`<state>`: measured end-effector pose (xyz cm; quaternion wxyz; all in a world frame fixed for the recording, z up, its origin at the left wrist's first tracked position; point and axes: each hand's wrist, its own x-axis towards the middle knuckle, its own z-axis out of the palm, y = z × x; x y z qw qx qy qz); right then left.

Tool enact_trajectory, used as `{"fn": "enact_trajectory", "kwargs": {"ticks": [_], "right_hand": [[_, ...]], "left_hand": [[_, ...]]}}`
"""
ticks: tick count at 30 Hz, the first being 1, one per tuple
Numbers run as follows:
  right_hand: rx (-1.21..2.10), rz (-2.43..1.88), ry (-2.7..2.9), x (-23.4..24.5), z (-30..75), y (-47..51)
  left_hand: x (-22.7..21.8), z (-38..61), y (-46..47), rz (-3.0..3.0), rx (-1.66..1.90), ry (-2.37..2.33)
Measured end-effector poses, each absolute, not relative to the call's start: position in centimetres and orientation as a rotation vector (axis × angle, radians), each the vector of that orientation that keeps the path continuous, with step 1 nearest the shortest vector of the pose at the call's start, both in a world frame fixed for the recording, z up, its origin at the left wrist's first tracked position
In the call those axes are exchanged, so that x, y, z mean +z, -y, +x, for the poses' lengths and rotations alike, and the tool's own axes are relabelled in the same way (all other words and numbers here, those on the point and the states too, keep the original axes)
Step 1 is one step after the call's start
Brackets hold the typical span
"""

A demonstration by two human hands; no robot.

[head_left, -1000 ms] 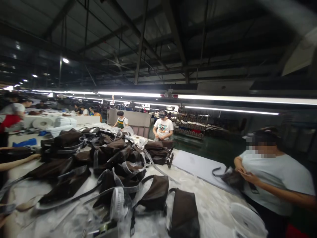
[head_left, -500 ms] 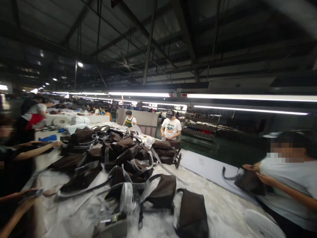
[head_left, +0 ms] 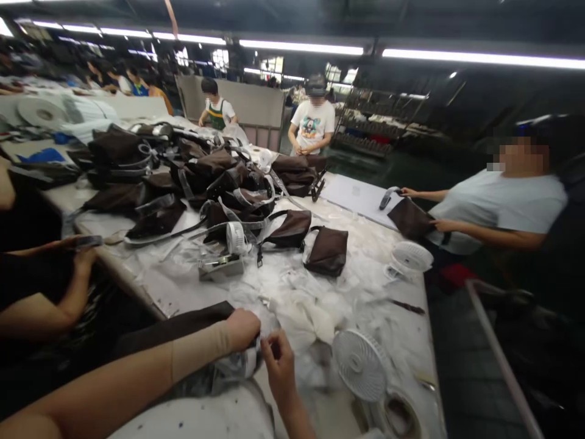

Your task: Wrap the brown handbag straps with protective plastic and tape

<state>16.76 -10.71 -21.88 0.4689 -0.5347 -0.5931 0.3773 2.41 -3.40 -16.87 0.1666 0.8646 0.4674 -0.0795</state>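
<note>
My left hand (head_left: 243, 329) is closed on the edge of a dark brown bag (head_left: 183, 326) that lies at the near table edge, with clear plastic wrap (head_left: 235, 366) bunched under it. My right hand (head_left: 276, 361) is just to its right, fingers pinched together near the same plastic; what they hold is too small to make out. Crumpled white paper (head_left: 306, 317) lies just beyond both hands.
A small white fan (head_left: 361, 364) and a tape roll (head_left: 400, 416) lie to the right. A pile of brown bags (head_left: 205, 177) covers the table's (head_left: 183, 286) middle. A person at right handles a bag (head_left: 410, 219); another person's hand (head_left: 85, 256) at left holds a phone.
The view has tipped down from the hall and ceiling to the near table edge. My two hands, unseen before, now show at the bottom with the brown bag.
</note>
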Motion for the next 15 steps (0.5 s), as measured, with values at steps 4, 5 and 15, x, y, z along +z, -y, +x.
{"fn": "enact_trajectory", "kwargs": {"ticks": [4,5,15], "right_hand": [[0.921,-1.285,1.525,-21.3,16.9,11.3],[0.913,-1.284,1.543,-21.1,17.0,11.3],[1.013,-1.388,1.651,-20.2,17.3,10.2]], "left_hand": [[-15.5,2.0,3.6,2.367,-0.366,-1.389],[-15.4,2.0,3.5,2.344,-0.378,-1.384],[-12.7,-3.8,-1.6,1.921,-0.006,-1.176]]}}
